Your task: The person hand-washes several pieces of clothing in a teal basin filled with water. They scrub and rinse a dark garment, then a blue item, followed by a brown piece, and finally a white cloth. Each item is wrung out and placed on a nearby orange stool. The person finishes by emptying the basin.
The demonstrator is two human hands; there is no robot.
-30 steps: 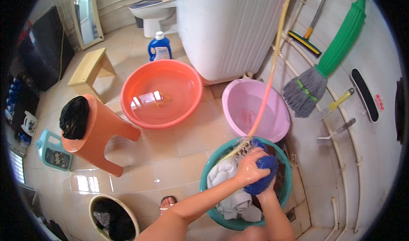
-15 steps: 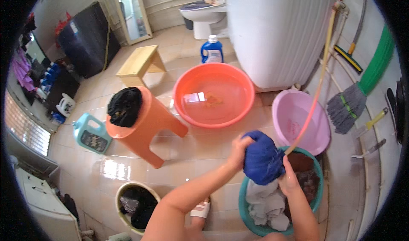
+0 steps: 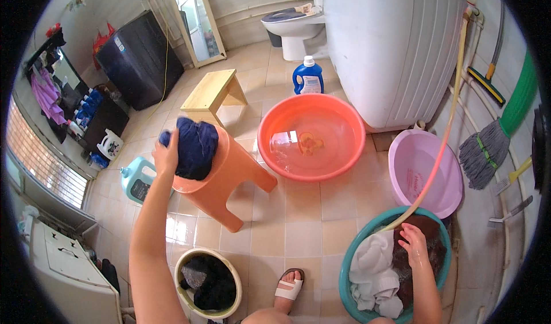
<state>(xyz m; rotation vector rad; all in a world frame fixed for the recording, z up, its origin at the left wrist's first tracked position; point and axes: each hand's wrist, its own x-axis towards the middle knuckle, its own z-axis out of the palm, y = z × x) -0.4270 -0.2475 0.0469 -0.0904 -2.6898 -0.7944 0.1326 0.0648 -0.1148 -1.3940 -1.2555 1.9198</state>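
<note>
My left hand (image 3: 166,153) is closed on a bunched wet dark-blue garment (image 3: 197,149) at the top of an orange plastic stool (image 3: 221,172). The black garment there before is hidden now. At the lower right, my right hand (image 3: 415,246) hangs open and empty over a teal basin (image 3: 346,272), its fingers apart and wet. In that basin white-grey cloth (image 3: 376,269) lies beside dark brownish water (image 3: 427,235). A hose (image 3: 434,172), yellowish above and pink lower down, runs down into the basin.
A red-orange basin (image 3: 363,143) of water stands mid-floor, a blue detergent bottle (image 3: 309,78) behind it. A pink basin (image 3: 453,192) is at right. Near my foot, a cream bucket (image 3: 238,292) holds black clothes. A wooden stool (image 3: 209,90) and light-blue jug (image 3: 135,180) flank the orange stool.
My left hand has carried the dark-blue garment from above the teal basin left to the orange stool. My right hand has let go of it. The view has shifted.
</note>
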